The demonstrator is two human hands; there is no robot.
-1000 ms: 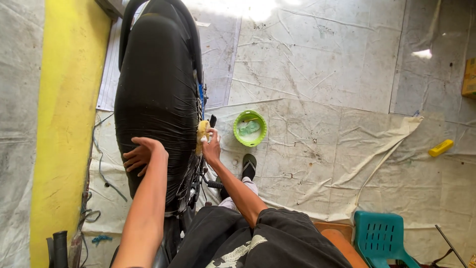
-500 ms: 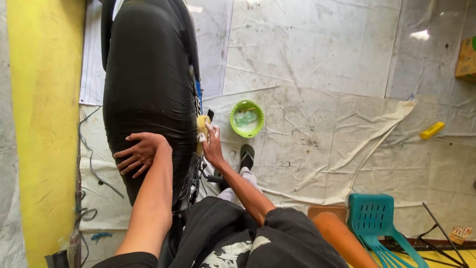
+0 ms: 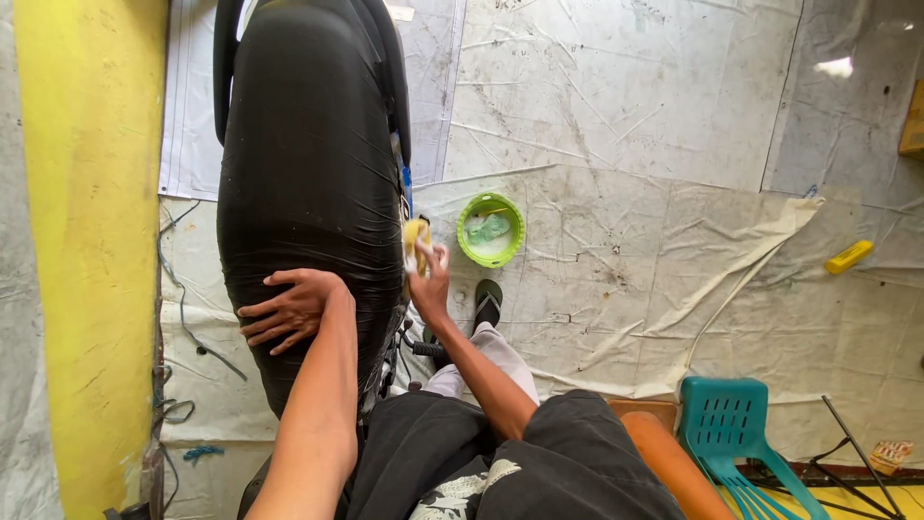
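Observation:
A large black motorbike seat wrapped in shiny black cover (image 3: 308, 183) stands lengthwise below me, left of centre. My left hand (image 3: 289, 310) lies flat on its near left side, fingers spread. My right hand (image 3: 429, 274) is closed on a yellow soapy sponge (image 3: 415, 234) pressed against the seat's right edge. A green bowl (image 3: 491, 229) with foamy water sits on the floor just right of the sponge.
A yellow wall strip (image 3: 87, 241) runs down the left. Wrinkled white sheeting (image 3: 654, 193) covers the floor. A teal plastic stool (image 3: 736, 438) stands at lower right, a yellow object (image 3: 849, 256) at far right. Cables (image 3: 183, 318) lie by the wall. My sandalled foot (image 3: 488, 300) rests near the bowl.
My right hand with the sponge has stayed at the seat's right edge, shifting slightly along it. My left hand keeps its place on the seat. My head moved a little.

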